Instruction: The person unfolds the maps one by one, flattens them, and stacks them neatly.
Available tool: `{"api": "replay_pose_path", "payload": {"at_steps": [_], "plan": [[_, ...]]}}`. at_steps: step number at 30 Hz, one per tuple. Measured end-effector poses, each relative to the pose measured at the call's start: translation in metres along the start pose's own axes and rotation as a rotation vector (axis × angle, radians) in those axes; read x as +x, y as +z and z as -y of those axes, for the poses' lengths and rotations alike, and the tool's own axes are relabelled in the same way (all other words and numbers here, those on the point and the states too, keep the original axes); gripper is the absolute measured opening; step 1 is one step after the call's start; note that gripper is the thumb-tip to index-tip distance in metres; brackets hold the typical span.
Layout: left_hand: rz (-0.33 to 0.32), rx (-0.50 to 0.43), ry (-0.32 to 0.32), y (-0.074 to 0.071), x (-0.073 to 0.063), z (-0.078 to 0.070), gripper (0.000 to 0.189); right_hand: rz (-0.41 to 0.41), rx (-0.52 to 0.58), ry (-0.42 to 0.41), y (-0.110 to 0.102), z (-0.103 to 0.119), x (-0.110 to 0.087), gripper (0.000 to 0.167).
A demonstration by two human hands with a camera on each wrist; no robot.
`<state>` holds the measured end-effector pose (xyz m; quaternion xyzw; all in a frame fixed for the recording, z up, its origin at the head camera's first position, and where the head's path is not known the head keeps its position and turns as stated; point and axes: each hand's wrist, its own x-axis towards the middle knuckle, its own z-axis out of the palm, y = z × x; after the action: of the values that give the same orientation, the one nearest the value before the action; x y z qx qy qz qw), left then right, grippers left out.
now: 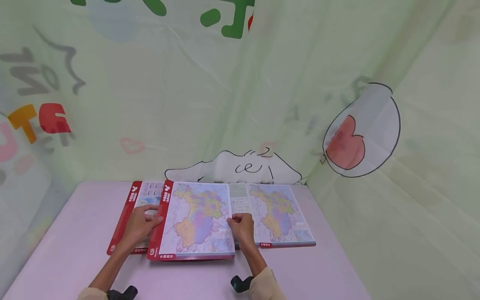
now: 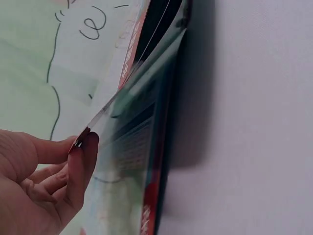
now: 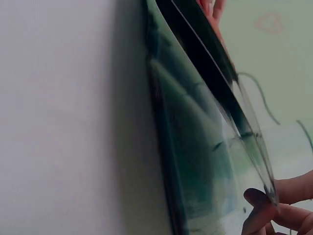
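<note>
I list: one red-edged map (image 1: 198,223), held above the pink table (image 1: 315,275) at centre; left hand (image 1: 140,225) pinching its left edge, right hand (image 1: 242,228) its right; second map (image 1: 275,214), farther right.

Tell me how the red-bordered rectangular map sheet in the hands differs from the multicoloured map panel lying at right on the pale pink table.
The red-bordered map sheet is pinched by the left hand and right hand; the multicoloured map panel lies untouched on the table. The sheet has a broad red strip along its left side; the panel has a grey-green strip there. Both show similar multicoloured maps.
</note>
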<state>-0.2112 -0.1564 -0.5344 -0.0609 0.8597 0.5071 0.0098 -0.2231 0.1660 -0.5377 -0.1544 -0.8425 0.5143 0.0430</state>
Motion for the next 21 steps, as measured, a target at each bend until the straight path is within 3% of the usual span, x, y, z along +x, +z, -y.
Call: {"api": "replay_pose_path", "payload": {"at_steps": [8, 14, 21], "plan": [[-0.057, -0.006, -0.03, 0.028, 0.019, 0.012, 0.052, -0.108, -0.051, -0.006, 0.01, -0.013, 0.023, 0.015], [-0.11, 0.003, -0.021, 0.033, 0.029, 0.012, 0.049, -0.169, -0.058, -0.062, 0.016, -0.019, 0.037, 0.01], [-0.151, 0.034, 0.0, 0.037, 0.03, 0.009, 0.046, -0.211, -0.037, -0.107, 0.022, -0.024, 0.046, 0.025]]}}
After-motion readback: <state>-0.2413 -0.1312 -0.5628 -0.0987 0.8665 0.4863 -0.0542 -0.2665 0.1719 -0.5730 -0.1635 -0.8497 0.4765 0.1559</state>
